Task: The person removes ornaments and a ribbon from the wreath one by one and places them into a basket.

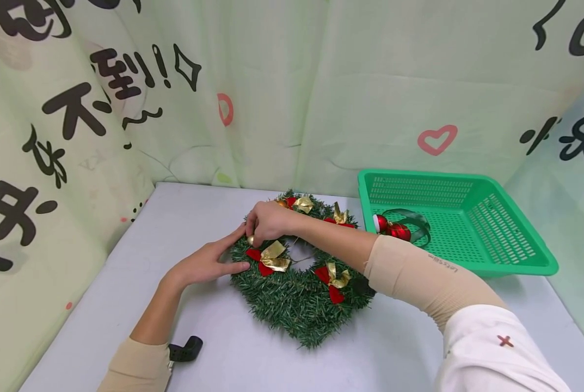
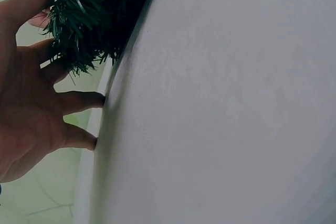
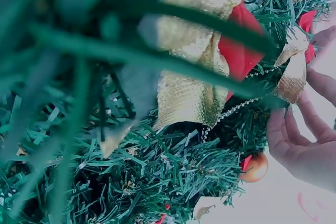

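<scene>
A green wreath (image 1: pixel 292 296) with gold-and-red bows (image 1: pixel 274 257) lies on the white table. My right hand (image 1: pixel 271 219) reaches across it and pinches a small gold ball (image 1: pixel 251 240) at its left side; in the right wrist view the fingers of this hand (image 3: pixel 307 142) are beside a bow (image 3: pixel 292 72), and the ball is hidden. My left hand (image 1: pixel 206 262) rests at the wreath's left edge, thumb and index finger spread on the greenery. In the left wrist view its other fingers (image 2: pixel 81 102) extend near the table, partly behind the sprigs (image 2: pixel 86 22).
At the right stands a green plastic basket (image 1: pixel 495 256) holding red ornaments (image 1: pixel 399 231) and a dark green ribbon (image 1: pixel 421 220). Another orange-gold ball (image 3: pixel 255 167) is on the wreath's far side. A pale printed curtain (image 1: pixel 292 109) closes off the table's back and sides.
</scene>
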A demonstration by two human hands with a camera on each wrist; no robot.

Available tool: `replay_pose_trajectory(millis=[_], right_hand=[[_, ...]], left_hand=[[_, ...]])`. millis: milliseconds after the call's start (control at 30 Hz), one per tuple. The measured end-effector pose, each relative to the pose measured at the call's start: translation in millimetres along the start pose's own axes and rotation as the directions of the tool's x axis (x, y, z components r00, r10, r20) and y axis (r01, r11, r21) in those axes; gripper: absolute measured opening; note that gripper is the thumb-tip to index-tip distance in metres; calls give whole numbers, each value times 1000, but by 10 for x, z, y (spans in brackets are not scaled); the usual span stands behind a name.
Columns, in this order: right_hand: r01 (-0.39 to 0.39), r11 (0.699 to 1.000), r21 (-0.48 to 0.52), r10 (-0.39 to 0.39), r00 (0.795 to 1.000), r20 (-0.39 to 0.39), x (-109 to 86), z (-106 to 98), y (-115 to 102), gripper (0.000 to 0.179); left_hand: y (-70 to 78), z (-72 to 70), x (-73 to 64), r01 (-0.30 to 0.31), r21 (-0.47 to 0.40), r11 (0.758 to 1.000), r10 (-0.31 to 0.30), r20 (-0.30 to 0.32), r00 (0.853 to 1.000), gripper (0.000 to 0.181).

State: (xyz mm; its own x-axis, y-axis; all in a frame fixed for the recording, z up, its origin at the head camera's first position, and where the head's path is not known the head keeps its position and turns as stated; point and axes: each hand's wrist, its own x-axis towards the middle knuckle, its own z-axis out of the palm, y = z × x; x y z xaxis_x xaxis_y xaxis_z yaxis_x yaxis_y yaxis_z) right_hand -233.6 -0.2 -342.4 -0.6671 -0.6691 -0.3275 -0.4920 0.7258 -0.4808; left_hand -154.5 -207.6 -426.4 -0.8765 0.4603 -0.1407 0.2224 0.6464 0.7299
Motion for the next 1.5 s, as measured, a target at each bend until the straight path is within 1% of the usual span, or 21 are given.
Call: replay_pose_trajectory(millis=[400, 700, 967, 1133, 1300, 1500], right_hand=[[24, 996, 88, -25, 1000, 10, -56, -25, -9, 16], [25, 996, 90, -25, 1000, -2, -77, -67, -32, 16], [38, 993, 112, -36, 999, -18, -121, -108, -21, 15], [41, 990, 135, -39, 999, -18, -177, -151, -6, 14], [31, 989, 142, -29, 999, -17, -220, -174, 6, 14], [25, 988, 152, -22, 1000, -20, -256, -174, 12, 15]], left_hand=[[5, 12, 5, 5, -7, 1000, -4, 2, 1000, 93], [15, 5, 11, 17, -14, 1000, -17, -2, 1000, 94], [17, 5, -3, 1, -4, 1000, -1, -4, 1000, 93], [-10, 18, 8, -13, 14, 1000, 13, -13, 1000, 91], [-12, 20, 11, -16, 14, 1000, 16, -13, 1000, 90], [-3, 17, 19, -4, 7, 1000, 4, -7, 1000, 92]])
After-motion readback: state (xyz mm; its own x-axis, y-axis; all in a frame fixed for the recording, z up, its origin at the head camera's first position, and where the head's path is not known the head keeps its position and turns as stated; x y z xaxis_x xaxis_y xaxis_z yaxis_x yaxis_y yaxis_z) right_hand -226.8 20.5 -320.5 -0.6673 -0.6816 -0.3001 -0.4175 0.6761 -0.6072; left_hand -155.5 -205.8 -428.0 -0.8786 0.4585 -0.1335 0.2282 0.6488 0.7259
